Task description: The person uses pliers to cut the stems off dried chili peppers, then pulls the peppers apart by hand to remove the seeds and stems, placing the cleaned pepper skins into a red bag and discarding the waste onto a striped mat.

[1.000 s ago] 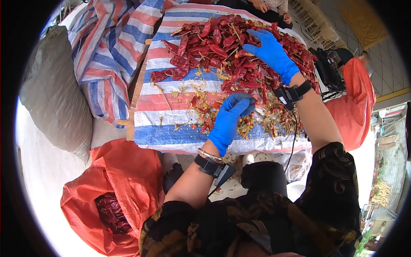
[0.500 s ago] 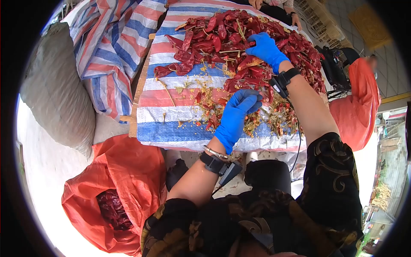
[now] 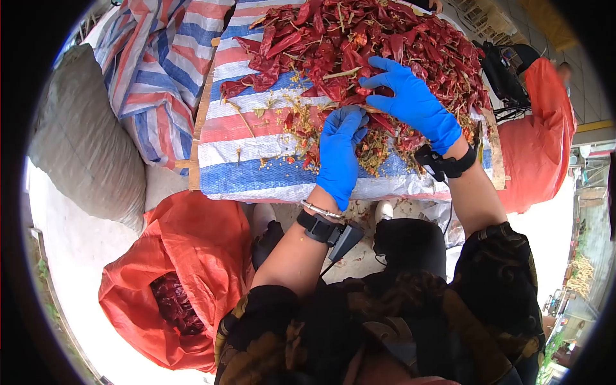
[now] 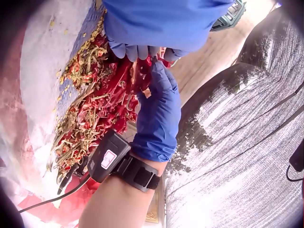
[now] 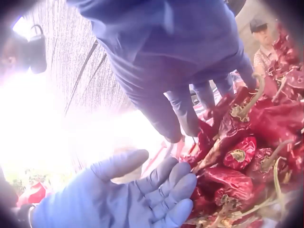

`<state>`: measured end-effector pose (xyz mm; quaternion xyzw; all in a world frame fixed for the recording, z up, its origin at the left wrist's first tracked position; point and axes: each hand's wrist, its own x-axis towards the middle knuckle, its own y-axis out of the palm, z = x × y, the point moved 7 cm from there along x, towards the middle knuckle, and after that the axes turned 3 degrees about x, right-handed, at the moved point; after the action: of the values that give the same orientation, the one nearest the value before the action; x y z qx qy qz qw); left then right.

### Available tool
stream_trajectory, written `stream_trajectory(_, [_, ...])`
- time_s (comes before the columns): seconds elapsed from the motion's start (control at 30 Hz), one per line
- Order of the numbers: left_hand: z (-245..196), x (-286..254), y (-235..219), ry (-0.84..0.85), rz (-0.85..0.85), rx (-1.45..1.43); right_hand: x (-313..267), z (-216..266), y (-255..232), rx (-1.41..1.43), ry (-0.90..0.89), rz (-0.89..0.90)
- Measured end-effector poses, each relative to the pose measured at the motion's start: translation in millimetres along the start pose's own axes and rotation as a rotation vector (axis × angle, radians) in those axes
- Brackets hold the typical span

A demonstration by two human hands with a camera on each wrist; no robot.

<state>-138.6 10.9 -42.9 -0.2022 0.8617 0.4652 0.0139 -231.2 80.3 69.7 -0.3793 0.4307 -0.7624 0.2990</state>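
Note:
Both hands wear blue gloves over a heap of wrinkled dried red chilies (image 3: 443,58). My left hand (image 3: 340,151) is at the near side of the heap, its fingertips by a pale-red chili. In the right wrist view the left palm (image 5: 126,202) faces up, thumb apart and fingers loosely bent. My right hand (image 3: 414,106) hovers just beyond it with fingers spread. Seen close up, the right fingers (image 5: 183,107) point down at the heap's edge, close over the left fingertips. Stems and yellow seeds (image 3: 375,154) lie scattered under the hands.
A striped woven sheet (image 3: 244,176) covers the table. More striped cloth (image 3: 151,83) and a grey sack (image 3: 90,141) stand to the left. An open red sack (image 3: 199,256) holding chilies is at the near left; another red sack (image 3: 532,154) is at the right.
My right hand has come from the heap toward me, close to the left hand; its fingers, bent at the heap half a second ago, are spread. The head view has shifted slightly.

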Motion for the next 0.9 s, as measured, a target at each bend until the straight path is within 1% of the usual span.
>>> stream_trajectory(0.07, [-0.3,-1.2,-2.2,0.005,-0.011,-0.008,-5.2,2.1,-4.8,0.260,0.099,0.142])
stream_trajectory(0.1, [-1.1,-1.7,-3.5,0.011,-0.017,-0.013,-4.5,2.8,-14.7,0.271,0.118,0.093])
stream_trajectory(0.13, [-1.5,-1.8,-3.9,0.018,-0.022,-0.021,-1.7,1.1,-20.7,0.261,0.117,0.090])
stream_trajectory(0.2, [-2.5,-3.8,-3.5,0.022,-0.015,-0.027,6.3,-31.8,-35.4,0.408,0.399,-0.045])
stream_trajectory(0.23, [-3.9,-5.0,-3.1,0.028,-0.017,-0.026,12.3,-61.2,-36.5,0.402,0.362,-0.201])
stream_trajectory(0.27, [-4.8,-6.4,-1.6,0.029,-0.012,-0.029,19.3,-75.4,-34.8,0.397,0.360,-0.204])
stream_trajectory(0.33, [-6.3,-8.6,-1.2,0.016,-0.036,-0.030,26.0,-104.2,-37.2,0.059,0.534,-0.222])
stream_trajectory(0.37, [-6.6,-8.7,-1.3,0.021,-0.032,-0.033,31.7,-112.2,-32.0,0.056,0.529,-0.225])
stream_trajectory(0.43, [-7.0,-9.4,-0.5,0.040,0.002,-0.057,36.3,-131.1,-15.5,-0.194,0.596,-0.138])
stream_trajectory(0.47, [-7.2,-10.5,-0.9,0.042,0.003,-0.059,35.4,-138.3,-7.9,-0.196,0.593,-0.139])
stream_trajectory(0.53, [-11.3,-13.0,2.5,0.049,0.048,-0.047,32.1,-145.3,-0.7,-0.155,0.654,-0.190])
stream_trajectory(0.57, [-13.6,-14.1,2.8,0.051,0.046,-0.048,26.2,-147.8,-1.2,-0.063,0.670,-0.284])
stream_trajectory(0.6, [-16.4,-15.8,4.3,0.069,0.059,-0.040,22.2,-149.2,-2.2,-0.061,0.668,-0.281])
stream_trajectory(0.67, [-19.9,-17.2,4.6,0.092,0.069,-0.035,17.9,-151.0,1.2,0.373,0.570,-0.245])
stream_trajectory(0.7, [-21.7,-17.4,5.2,0.109,0.077,-0.033,13.9,-126.2,-12.3,0.269,0.571,-0.288])
stream_trajectory(0.73, [-23.0,-17.8,6.1,0.125,0.086,-0.030,13.0,-122.5,-15.0,0.268,0.569,-0.287])
stream_trajectory(0.8, [-23.1,-20.7,6.3,0.133,0.082,-0.034,13.2,-104.1,-26.5,-0.006,0.384,-0.336])
stream_trajectory(0.83, [-23.3,-22.0,7.0,0.141,0.080,-0.037,16.4,-101.7,-27.1,-0.049,0.359,-0.336])
stream_trajectory(0.9, [-21.1,-25.1,8.0,0.141,0.073,-0.035,25.1,-97.0,-27.0,-0.044,0.382,-0.354])
